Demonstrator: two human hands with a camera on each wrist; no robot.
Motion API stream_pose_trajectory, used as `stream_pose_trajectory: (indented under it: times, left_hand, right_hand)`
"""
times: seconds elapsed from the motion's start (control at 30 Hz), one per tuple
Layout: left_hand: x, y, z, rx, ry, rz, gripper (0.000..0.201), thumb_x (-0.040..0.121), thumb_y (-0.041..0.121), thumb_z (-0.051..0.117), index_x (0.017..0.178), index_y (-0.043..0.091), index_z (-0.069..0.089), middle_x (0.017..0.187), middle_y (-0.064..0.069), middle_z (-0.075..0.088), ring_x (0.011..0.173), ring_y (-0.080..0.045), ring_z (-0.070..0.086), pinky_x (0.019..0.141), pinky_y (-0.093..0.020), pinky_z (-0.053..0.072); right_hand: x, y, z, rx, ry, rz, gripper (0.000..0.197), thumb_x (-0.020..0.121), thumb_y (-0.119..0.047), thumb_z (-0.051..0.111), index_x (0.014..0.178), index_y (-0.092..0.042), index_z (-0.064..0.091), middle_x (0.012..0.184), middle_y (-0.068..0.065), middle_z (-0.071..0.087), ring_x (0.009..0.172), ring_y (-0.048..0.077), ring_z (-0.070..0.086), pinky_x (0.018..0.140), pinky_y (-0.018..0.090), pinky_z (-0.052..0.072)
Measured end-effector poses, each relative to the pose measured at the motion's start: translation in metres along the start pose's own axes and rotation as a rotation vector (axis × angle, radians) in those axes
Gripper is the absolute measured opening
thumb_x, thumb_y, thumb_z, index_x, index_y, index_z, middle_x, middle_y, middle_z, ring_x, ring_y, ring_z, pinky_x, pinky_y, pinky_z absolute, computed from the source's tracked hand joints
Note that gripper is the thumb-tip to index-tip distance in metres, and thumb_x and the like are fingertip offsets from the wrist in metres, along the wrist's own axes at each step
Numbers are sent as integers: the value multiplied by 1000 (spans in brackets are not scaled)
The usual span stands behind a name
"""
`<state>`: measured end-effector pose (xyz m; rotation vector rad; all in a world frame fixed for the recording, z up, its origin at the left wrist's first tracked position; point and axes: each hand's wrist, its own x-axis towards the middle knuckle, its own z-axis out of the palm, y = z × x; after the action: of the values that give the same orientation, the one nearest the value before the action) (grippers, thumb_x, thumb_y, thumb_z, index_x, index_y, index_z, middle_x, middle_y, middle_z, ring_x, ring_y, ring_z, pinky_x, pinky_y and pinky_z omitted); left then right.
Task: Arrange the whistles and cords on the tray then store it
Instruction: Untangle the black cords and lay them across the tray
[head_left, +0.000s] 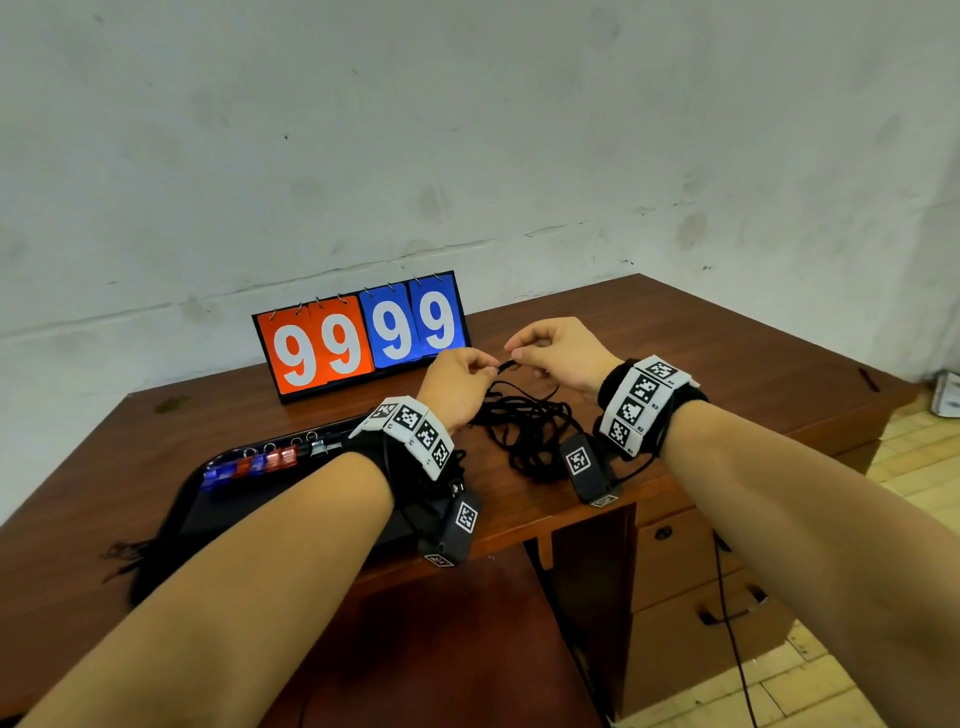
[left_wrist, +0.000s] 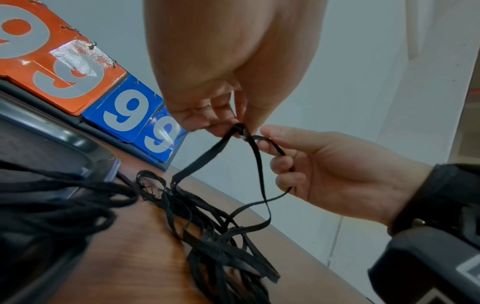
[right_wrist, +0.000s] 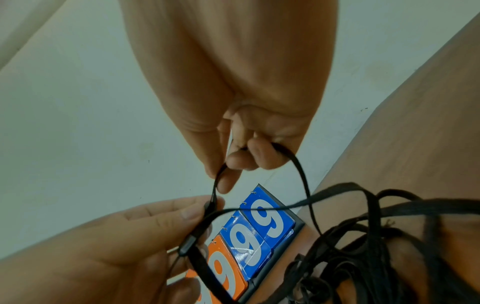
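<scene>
Pinched between both hands' fingers, left hand (head_left: 457, 382) and right hand (head_left: 561, 353), cord (left_wrist: 255, 162) hanging down toward the tangle (head_left: 524, 421), tray (head_left: 208, 499) leftward.

Both bare forearms reach forward, wrists banded, and the hands meet close together just in front of the scoreboard (head_left: 363, 338). The left hand (head_left: 457, 382) pinches a black cord (head_left: 506, 366) between thumb and fingertips; the right hand (head_left: 558, 353), fingers curled, pinches the same cord just beside it.

Black cords (head_left: 524, 421); black tray (head_left: 208, 499); red, blue whistles (head_left: 254, 462); orange-blue scoreboard (head_left: 363, 338), white nines.
</scene>
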<state>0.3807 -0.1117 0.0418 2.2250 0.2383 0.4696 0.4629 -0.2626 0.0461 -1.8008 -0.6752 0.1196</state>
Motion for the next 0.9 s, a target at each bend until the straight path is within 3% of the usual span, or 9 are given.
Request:
stream_pose_trajectory:
  times: [0.07, 0.23, 0.33, 0.4, 0.47, 0.53, 0.67, 0.8, 0.9]
  left_hand:
    - [0, -1, -2, 7, -5, -13, 17, 98, 16, 54, 105, 17, 69, 100, -2, 67, 89, -17, 63, 84, -31, 52]
    - [3, -12, -7, 14, 17, -60, 18, 99, 14, 49, 103, 15, 67, 90, -2, 63, 62, -10, 51, 56, -22, 41]
    - [3, -15, -11, -33, 53, -75, 13, 98, 15, 53, 97, 18, 65, 102, -3, 67, 75, -13, 59, 62, -21, 46]
    - [3, -17, -14, -49, 83, -69, 10, 96, 15, 57, 96, 19, 66, 106, -1, 68, 90, -14, 63, 73, -22, 48]
    - [3, -16, -17, -72, 112, -64, 7, 93, 16, 62, 96, 15, 67, 101, -1, 71, 94, -15, 66, 81, -24, 50]
    - [3, -14, -21, -96, 137, -43, 8, 90, 15, 65, 97, 13, 70, 93, 1, 73, 91, -11, 67, 84, -24, 52]
    - [-1, -3, -28, -113, 150, 6, 9, 89, 16, 68, 96, 15, 73, 97, 0, 71, 91, -11, 64, 75, -18, 48]
    - [-4, 7, -35, -143, 141, 42, 13, 89, 15, 68, 101, 11, 71, 95, -5, 70, 84, -14, 64, 69, -17, 50]
    - [-8, 10, -46, -190, 170, 56, 8, 88, 10, 68, 96, 9, 70, 91, -7, 71, 82, -16, 67, 71, -23, 56]
  right_hand:
    - [1, -2, -1, 72, 30, 40, 9, 90, -10, 65, 95, -8, 72, 73, 5, 68, 48, 10, 45, 45, 19, 37]
    - [0, 0, -6, 123, 65, 95, 8, 92, -8, 62, 93, -8, 70, 70, 6, 64, 45, 11, 39, 38, 17, 30]
    - [1, 3, -7, 76, 103, 120, 9, 91, -6, 62, 89, -8, 70, 71, 6, 65, 47, 10, 43, 38, 17, 34]
    - [2, 6, -7, 27, 65, 164, 11, 90, -4, 62, 85, -8, 70, 75, 8, 68, 52, 11, 52, 44, 19, 42]
    - [2, 9, -5, -31, 10, 172, 10, 88, -1, 64, 85, -6, 72, 83, 8, 71, 69, 14, 62, 65, 26, 54]
    - [2, 10, -3, -158, -10, 129, 10, 86, -5, 68, 93, -8, 75, 94, 3, 71, 86, 12, 63, 83, 26, 51]
    - [-1, -2, 9, -173, -125, 44, 26, 88, -11, 67, 113, -16, 70, 110, -3, 69, 103, 8, 61, 78, 18, 44]
    - [-4, -23, 32, -81, -224, -59, 34, 89, -4, 63, 122, -12, 64, 117, 0, 68, 106, 8, 64, 83, 12, 49]
    - [-4, -36, 48, 20, -248, -89, 32, 88, 0, 61, 118, -10, 64, 115, 10, 70, 108, 21, 66, 94, 28, 53]
